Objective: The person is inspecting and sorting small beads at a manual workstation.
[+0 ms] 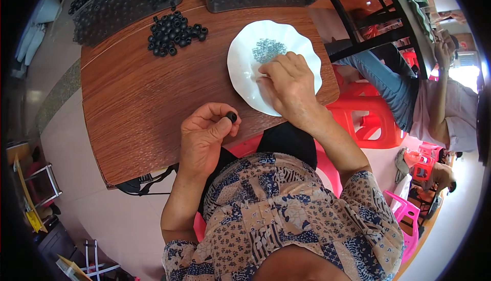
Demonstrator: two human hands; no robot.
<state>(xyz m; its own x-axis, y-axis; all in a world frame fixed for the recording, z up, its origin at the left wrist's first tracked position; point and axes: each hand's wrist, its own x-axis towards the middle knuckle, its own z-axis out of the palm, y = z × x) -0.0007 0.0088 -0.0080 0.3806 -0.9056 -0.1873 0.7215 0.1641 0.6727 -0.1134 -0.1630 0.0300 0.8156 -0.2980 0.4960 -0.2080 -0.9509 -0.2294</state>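
Between the thumb and fingers of my left hand (203, 140) is a small black ring-shaped part (231, 116), held near the front edge of the table. My right hand (292, 89) reaches over a white plate with a wavy rim (239, 71), its thumb and fingertips drawn together in a pinch. Whatever they may hold is too small to make out. Tiny shiny metal-like pieces (267, 49) lie heaped in the plate, just beyond my right fingers. Farther left, a loose pile of black ring-shaped parts (173, 33) rests on the table.
Two clear containers, one at the far left (128, 12) and one at the far middle (255, 2), hold many black parts. The brown wooden table (148, 96) ends close to my lap. Red stools (365, 114) and another seated person (381, 73) are to the right.
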